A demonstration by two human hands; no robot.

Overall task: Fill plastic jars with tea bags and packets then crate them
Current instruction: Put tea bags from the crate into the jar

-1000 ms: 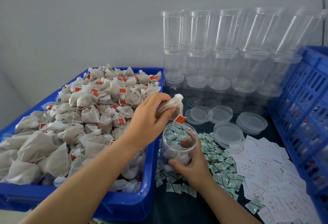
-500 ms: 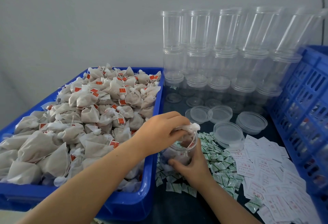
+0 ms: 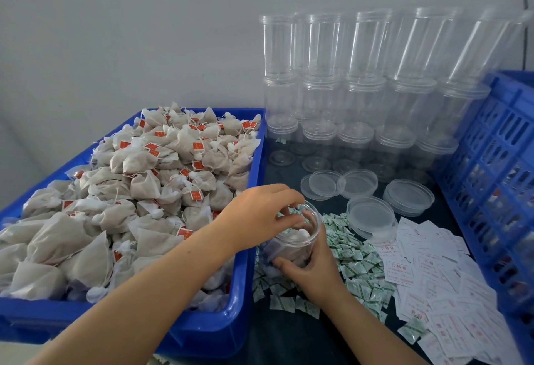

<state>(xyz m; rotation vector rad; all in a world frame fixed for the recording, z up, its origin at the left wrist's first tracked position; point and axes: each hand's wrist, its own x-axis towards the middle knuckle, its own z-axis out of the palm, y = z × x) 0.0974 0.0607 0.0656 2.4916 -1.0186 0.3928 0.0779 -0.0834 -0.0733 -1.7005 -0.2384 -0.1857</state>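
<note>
A clear plastic jar (image 3: 299, 249) stands tilted on the dark table, just right of the blue bin (image 3: 241, 283). My right hand (image 3: 313, 270) grips the jar's lower side from the front. My left hand (image 3: 260, 217) hovers over the jar's mouth, its fingertips curved loosely down at the rim. A beige tea bag (image 3: 300, 234) with a white knot lies inside the jar. The bin is heaped with tea bags (image 3: 144, 185) bearing red tags. Small green packets (image 3: 354, 252) lie scattered around the jar, with white packets (image 3: 433, 272) further right.
Stacks of empty clear jars (image 3: 361, 75) stand along the back wall. Several loose lids (image 3: 372, 215) lie in front of them. A blue slatted crate (image 3: 497, 162) closes off the right side.
My left hand carried a tea bag down from above the jar and into its mouth. The bag now lies inside. My right hand has kept its hold on the jar.
</note>
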